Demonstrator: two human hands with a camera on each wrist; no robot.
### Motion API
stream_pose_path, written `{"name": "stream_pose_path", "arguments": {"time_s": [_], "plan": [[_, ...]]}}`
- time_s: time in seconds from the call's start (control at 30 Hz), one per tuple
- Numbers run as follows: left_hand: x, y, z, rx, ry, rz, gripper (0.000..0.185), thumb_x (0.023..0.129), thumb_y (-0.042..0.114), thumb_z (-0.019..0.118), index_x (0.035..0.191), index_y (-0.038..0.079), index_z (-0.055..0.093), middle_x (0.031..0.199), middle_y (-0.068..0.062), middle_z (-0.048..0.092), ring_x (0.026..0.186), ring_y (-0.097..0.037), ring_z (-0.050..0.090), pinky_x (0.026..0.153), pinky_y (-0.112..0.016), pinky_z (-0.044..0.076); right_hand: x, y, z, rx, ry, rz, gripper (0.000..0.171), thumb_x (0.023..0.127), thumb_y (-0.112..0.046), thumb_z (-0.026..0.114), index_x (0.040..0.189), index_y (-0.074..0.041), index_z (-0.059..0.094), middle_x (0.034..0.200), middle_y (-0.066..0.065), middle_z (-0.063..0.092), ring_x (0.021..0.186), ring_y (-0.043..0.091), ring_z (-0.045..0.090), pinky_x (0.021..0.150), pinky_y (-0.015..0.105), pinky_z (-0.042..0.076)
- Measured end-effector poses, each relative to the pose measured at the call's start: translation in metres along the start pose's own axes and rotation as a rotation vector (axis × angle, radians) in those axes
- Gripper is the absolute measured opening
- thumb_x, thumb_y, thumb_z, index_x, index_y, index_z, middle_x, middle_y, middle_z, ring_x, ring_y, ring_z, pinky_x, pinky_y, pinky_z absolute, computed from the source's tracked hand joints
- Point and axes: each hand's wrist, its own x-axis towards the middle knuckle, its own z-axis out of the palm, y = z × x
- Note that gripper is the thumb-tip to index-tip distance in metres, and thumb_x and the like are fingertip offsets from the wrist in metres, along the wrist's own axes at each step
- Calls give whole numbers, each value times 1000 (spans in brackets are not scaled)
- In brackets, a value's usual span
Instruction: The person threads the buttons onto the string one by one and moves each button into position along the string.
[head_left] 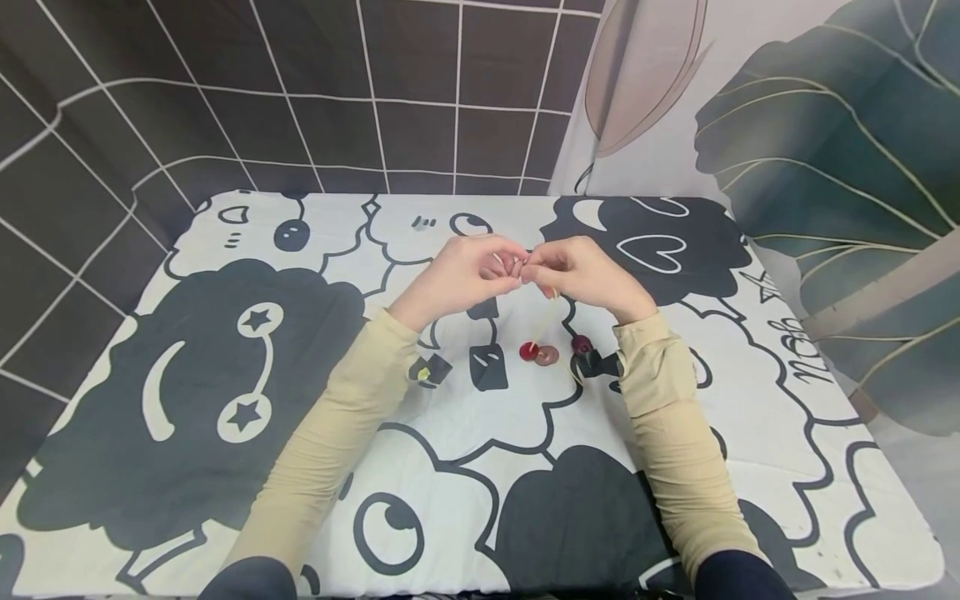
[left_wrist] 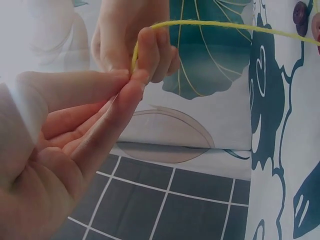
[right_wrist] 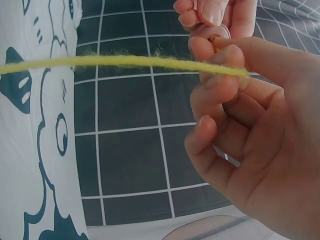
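Both hands meet above the far half of the cloth-covered table. My left hand [head_left: 468, 273] pinches a translucent pale pink button [right_wrist: 204, 31] between thumb and fingertips; in the left wrist view the fingers hide it. Right beside it, my right hand [head_left: 588, 271] pinches a yellow yarn [right_wrist: 125, 61] close to the button's holes. Whether the yarn's tip passes through a hole, I cannot tell. From the right hand the yarn hangs down to a red button [head_left: 528, 351] on the table. A pinkish-brown button [head_left: 547, 356] lies against the red one.
A dark red button [head_left: 581, 344] lies near the right forearm. On the left, a small yellow piece [head_left: 423, 374] sits over a dark patch. The black-and-white patterned cloth [head_left: 450, 425] covers the table, with a dark grid curtain [head_left: 412, 67] behind it.
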Motion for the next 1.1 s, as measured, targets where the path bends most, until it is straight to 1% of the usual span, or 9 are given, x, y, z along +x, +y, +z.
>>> {"name": "stream_pose_path", "arguments": {"time_s": [0.17,0.33,0.43,0.53,0.73,0.83,0.97,1.03,1.1], "plan": [[0,-1,3,12,30,10,30,85,9,72,114,5,67,92,-10,65,86,-20,70,80,-23,57,-1,-1,1,20,8,4,26,100,-22,51,82,-7,63,60,2,53,55,16,47,54,24,35],[-2,0,3,-10,16,20,30,86,7,71,115,6,65,95,-9,65,89,-20,70,82,-24,56,-1,-2,2,25,13,14,30,97,-29,56,77,-8,61,60,4,53,56,14,46,54,25,33],[-2,2,3,-26,3,23,30,86,5,70,115,6,64,97,-8,65,91,-20,69,84,-24,56,-1,-2,2,15,28,13,28,96,-26,55,75,-9,60,59,3,53,53,13,45,52,25,32],[-1,3,3,-26,12,45,29,86,4,69,115,5,63,97,-9,65,92,-19,68,86,-24,55,-1,0,1,15,49,10,23,94,-21,53,75,-10,61,58,1,53,52,15,44,51,25,32],[-2,2,2,55,98,109,20,86,8,71,105,5,64,97,-8,67,85,-17,65,81,-25,53,-2,1,-1,52,57,36,17,93,-18,54,82,-12,65,58,1,53,50,14,41,50,26,31],[-3,3,2,78,127,102,15,87,12,71,100,5,66,92,-7,66,80,-17,64,76,-25,51,-3,0,-2,56,53,58,16,92,-17,54,84,-12,67,58,0,53,50,11,39,51,26,30],[-3,3,1,106,149,77,10,90,11,67,98,4,67,88,-8,67,78,-18,64,75,-26,52,-2,-2,-1,44,45,69,19,93,-20,54,80,-12,65,59,0,55,55,11,42,54,26,34],[-3,3,1,125,152,69,9,90,9,65,97,3,67,89,-10,67,79,-19,65,76,-27,52,-2,-2,-1,42,41,69,20,94,-21,54,79,-12,65,59,-1,55,55,12,42,54,26,34],[-2,2,1,141,144,66,9,91,8,65,97,2,67,90,-10,68,81,-20,64,79,-28,53,-1,-2,-1,46,39,59,20,94,-22,55,81,-12,66,59,0,55,56,18,46,55,25,36]]}}
